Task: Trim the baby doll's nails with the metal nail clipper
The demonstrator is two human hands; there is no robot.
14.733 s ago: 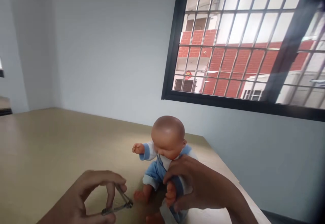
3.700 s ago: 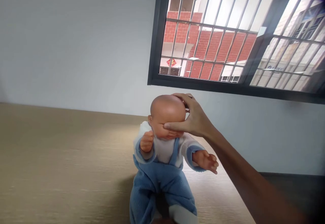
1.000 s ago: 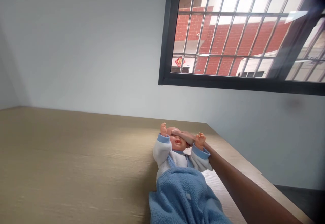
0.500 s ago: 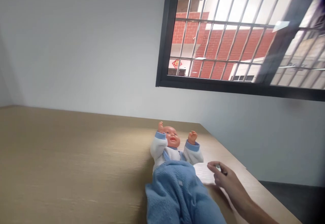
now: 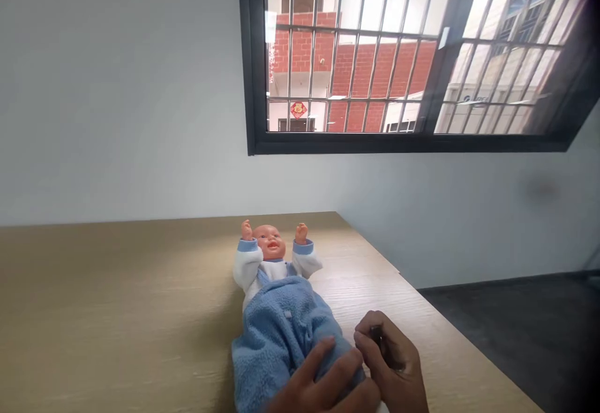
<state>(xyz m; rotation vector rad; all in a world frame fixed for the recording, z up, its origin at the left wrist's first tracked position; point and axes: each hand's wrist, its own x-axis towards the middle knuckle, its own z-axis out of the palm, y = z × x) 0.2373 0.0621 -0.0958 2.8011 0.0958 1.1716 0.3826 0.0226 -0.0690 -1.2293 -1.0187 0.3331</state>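
Note:
A baby doll [image 5: 281, 313] in a white top and blue overalls lies on its back on the wooden table [image 5: 140, 313], its head away from me and both arms raised. My left hand [image 5: 328, 382] rests over the doll's leg at the bottom, its fingers spread on the blue cloth. Just right of it, my right hand [image 5: 394, 360] is closed, its fingers curled round a small dark object that is mostly hidden. A bit of something white shows below, between the two hands.
A pale wall [image 5: 140, 88] stands behind the table. A barred window [image 5: 403, 144] with a dark frame is at the upper right. The table's right edge slants down towards me, with dark floor [image 5: 506, 307] beyond it.
The view has turned, so the doll and window sit further left. My left hand has come into view onto the doll's leg. My right hand is now beside it, and the white sheet is mostly out of sight.

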